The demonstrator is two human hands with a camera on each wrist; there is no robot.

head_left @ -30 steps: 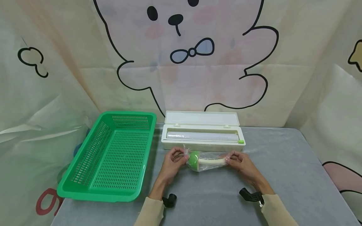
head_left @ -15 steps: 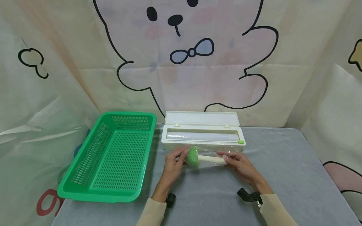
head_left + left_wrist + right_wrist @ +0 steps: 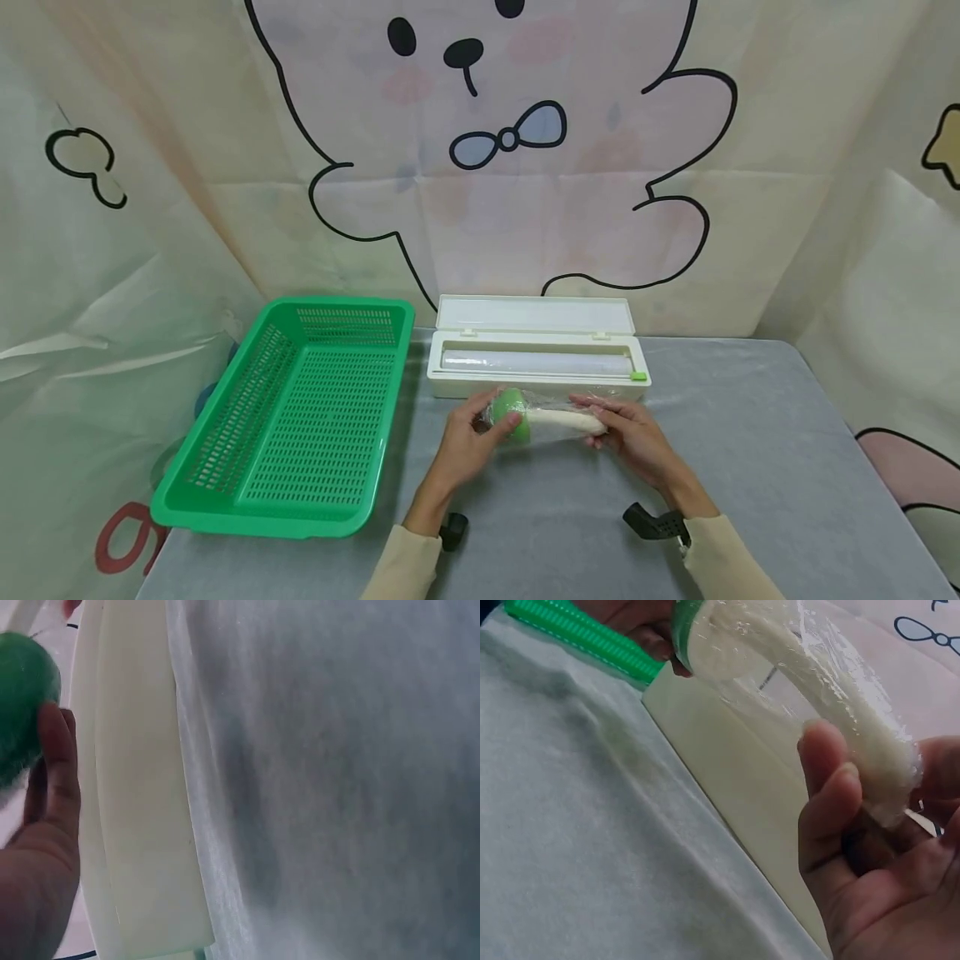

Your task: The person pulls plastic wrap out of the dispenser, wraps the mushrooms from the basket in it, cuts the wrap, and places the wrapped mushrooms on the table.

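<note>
Wrapped in clear cling film, a mushroom-shaped thing with a green cap [image 3: 510, 406] and a pale stem [image 3: 561, 419] is held sideways between both hands above the table. My left hand [image 3: 463, 446] grips the cap end, thumb on the near side. My right hand [image 3: 637, 440] pinches the free end of the stem; the right wrist view shows the film [image 3: 832, 664] loose and shiny around the stem [image 3: 859, 712]. Directly behind stands a white cling film dispenser [image 3: 525, 389], its lid [image 3: 536, 313] raised and a roll [image 3: 536, 362] inside.
A green perforated plastic basket [image 3: 367, 475] stands on the left of the grey cloth-covered table [image 3: 555, 533]. A green slider [image 3: 638, 377] sits at the dispenser's right end. Behind the table hangs a curtain [image 3: 570, 225] printed with a cartoon animal.
My left hand has shifted from the film's left end onto the green cap, thumb now over it. My right fingers have moved in from the film's end onto the stem's tip.
</note>
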